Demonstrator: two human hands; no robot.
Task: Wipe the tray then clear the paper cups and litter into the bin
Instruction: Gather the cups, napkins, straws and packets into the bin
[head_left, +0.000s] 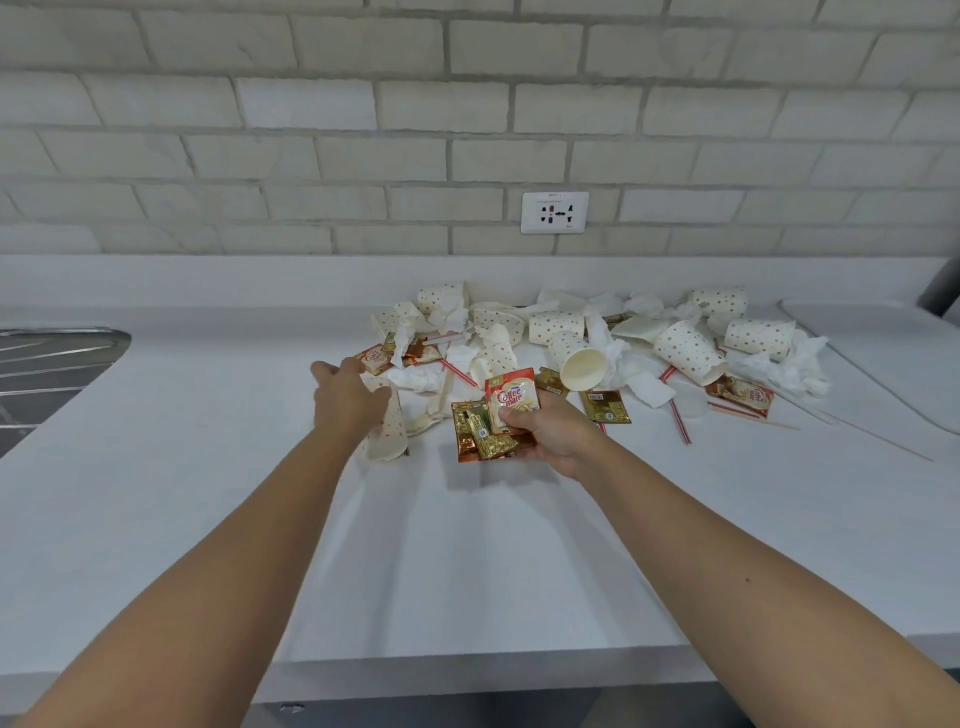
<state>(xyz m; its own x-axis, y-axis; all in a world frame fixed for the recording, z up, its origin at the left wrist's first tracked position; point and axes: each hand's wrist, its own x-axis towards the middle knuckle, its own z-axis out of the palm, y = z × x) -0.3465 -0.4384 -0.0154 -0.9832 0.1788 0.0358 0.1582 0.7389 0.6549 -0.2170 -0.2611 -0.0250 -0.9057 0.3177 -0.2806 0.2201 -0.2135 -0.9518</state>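
My right hand grips a bunch of sachets, gold and orange ones with a Coffee mate packet on top. My left hand holds a flattened dotted paper cup under its palm, fingers reaching toward another sachet at the left edge of the litter. Behind both hands a pile of dotted paper cups, crumpled tissues, red-striped straws and more sachets spreads across the white counter. No tray and no bin can be told apart in this view.
A metal sink drainer lies at the left edge. A wall socket sits on the white brick wall behind the pile. A raised white surface runs along the right side. The counter's front edge is near my body.
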